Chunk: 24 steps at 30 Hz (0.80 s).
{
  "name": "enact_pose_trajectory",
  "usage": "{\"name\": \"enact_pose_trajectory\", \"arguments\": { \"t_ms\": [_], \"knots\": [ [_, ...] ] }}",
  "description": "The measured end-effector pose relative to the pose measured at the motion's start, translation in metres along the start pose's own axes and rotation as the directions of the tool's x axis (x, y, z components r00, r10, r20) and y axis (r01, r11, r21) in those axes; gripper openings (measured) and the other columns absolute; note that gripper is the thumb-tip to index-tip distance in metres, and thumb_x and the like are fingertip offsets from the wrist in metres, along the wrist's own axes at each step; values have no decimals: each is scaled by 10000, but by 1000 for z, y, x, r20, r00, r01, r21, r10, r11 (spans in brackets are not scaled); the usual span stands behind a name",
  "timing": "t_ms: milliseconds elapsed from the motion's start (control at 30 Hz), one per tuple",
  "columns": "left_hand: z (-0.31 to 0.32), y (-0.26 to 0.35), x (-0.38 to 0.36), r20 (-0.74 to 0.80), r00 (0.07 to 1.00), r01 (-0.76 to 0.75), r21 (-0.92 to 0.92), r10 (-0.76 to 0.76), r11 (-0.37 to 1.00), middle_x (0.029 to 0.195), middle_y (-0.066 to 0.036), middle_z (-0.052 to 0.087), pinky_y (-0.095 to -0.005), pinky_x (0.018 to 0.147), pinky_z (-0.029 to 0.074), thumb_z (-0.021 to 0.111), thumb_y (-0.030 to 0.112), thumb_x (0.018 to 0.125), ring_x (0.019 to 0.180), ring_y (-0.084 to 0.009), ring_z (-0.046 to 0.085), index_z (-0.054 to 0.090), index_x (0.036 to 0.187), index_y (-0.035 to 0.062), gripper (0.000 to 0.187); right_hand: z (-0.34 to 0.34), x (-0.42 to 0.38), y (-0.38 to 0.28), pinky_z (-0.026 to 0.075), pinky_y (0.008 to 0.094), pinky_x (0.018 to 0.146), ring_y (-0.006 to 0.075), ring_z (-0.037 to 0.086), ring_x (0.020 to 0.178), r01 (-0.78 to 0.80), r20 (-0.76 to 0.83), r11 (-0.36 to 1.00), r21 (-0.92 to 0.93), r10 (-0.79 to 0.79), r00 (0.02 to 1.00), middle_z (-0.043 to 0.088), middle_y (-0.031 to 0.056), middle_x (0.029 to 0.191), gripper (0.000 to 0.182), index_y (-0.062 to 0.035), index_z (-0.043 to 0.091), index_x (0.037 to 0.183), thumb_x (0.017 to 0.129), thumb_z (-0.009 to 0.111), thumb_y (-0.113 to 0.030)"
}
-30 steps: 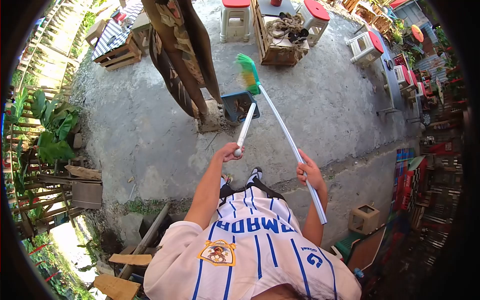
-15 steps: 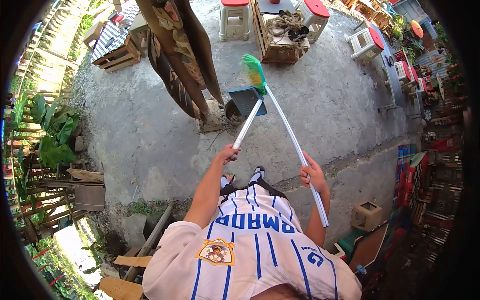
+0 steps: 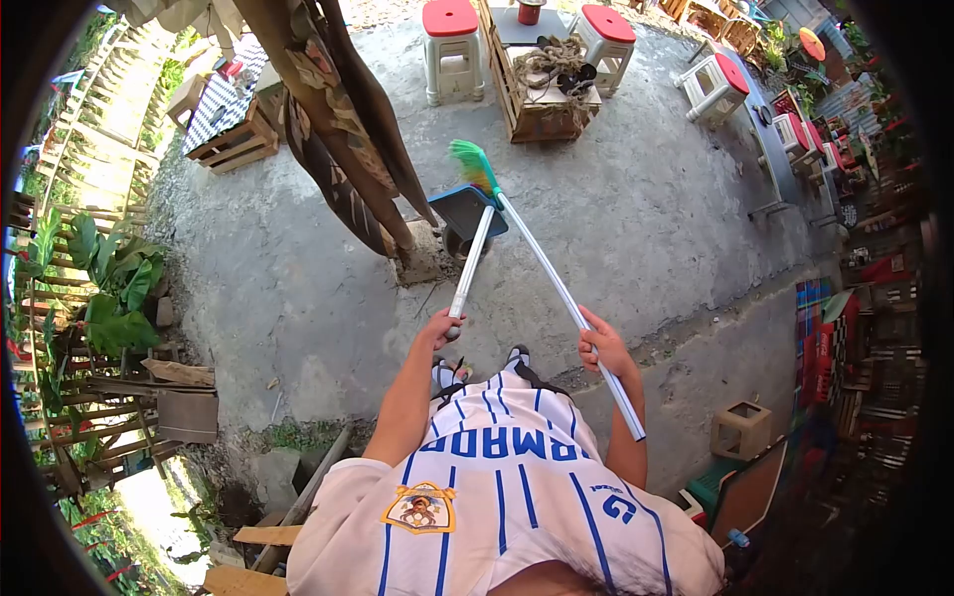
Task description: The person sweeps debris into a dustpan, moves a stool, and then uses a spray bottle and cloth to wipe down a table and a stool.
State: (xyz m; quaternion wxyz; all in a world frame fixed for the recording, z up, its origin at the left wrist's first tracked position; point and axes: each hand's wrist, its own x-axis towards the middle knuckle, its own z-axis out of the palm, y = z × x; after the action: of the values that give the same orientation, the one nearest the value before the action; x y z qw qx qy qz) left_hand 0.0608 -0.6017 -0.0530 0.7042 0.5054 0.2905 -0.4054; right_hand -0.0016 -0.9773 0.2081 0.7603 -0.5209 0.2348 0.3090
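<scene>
My left hand [image 3: 439, 325] grips the end of a white handle that runs up to a blue dustpan [image 3: 466, 210]. The dustpan is tipped over a dark round bin [image 3: 458, 241] at the foot of a tree trunk. A long white broom pole [image 3: 566, 298] is held in my right hand [image 3: 602, 346] near its lower part. The pole slants up to the left, and its green and yellow bristles [image 3: 472, 164] hang just above the dustpan. Both tools cross in front of me over the concrete ground.
A tree trunk [image 3: 338, 129] wrapped in brown cloth stands left of the dustpan. A wooden crate table [image 3: 532, 99] with rope on it and red-topped stools [image 3: 451, 35] sit behind. Planks and plants line the left edge; a small wooden box [image 3: 740, 429] lies at the right.
The dustpan was upright showing its contents, then turned over above the bin. Broom head and dustpan have shifted left and a little down in the view.
</scene>
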Motion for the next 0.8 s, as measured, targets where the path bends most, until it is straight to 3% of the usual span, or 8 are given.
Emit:
{"name": "enact_pose_trajectory", "arguments": {
  "t_ms": [133, 333, 433, 633, 800],
  "knots": [
    [-4, -8, -3, 8, 1000, 23, -30, -22, 999, 957, -13, 591, -307, 602, 555, 639, -14, 865, 751, -135, 600, 617, 1189, 99, 343, 2, 12, 6, 369, 260, 410, 80, 412, 515, 4, -8, 1000, 14, -3, 1000, 446, 1, 733, 685, -228, 225, 1628, 1023, 528, -117],
    [2, -22, -20, -29, 999, 24, 11, -24, 1000, 1049, -21, 626, -316, 615, 564, 618, -46, 848, 756, -134, 601, 599, 1235, 108, 416, 3, 22, 6, 346, 240, 391, 60, 381, 507, -6, -44, 992, 126, 11, 999, 405, -13, 728, 614, -274, 254, 1616, 1062, 500, -172],
    [10, -31, -11, 19, 999, 36, 15, -36, 999, 1106, -14, 637, -313, 609, 553, 618, -50, 842, 757, -130, 601, 590, 1261, 112, 451, -8, 17, 6, 337, 235, 383, 57, 370, 510, -71, 15, 973, 218, 69, 997, 388, -20, 724, 608, -272, 257, 1614, 1064, 499, -180],
    [16, -50, -11, 45, 999, -2, 51, -1, 999, 1104, -10, 639, -292, 589, 516, 632, -44, 832, 756, -120, 589, 601, 1258, 110, 454, -32, 11, -8, 333, 246, 397, 65, 374, 520, -39, 50, 962, 272, 27, 998, 396, -12, 735, 622, -299, 229, 1618, 1063, 488, -189],
    [18, -55, -10, 32, 999, -35, 51, 33, 998, 1104, -20, 661, -293, 544, 507, 625, -62, 811, 750, -125, 601, 609, 1264, 102, 481, -18, 7, -8, 318, 233, 378, 57, 353, 510, 3, -101, 985, 175, 15, 995, 379, -18, 729, 591, -297, 259, 1611, 1070, 473, -192]
  ]
}}
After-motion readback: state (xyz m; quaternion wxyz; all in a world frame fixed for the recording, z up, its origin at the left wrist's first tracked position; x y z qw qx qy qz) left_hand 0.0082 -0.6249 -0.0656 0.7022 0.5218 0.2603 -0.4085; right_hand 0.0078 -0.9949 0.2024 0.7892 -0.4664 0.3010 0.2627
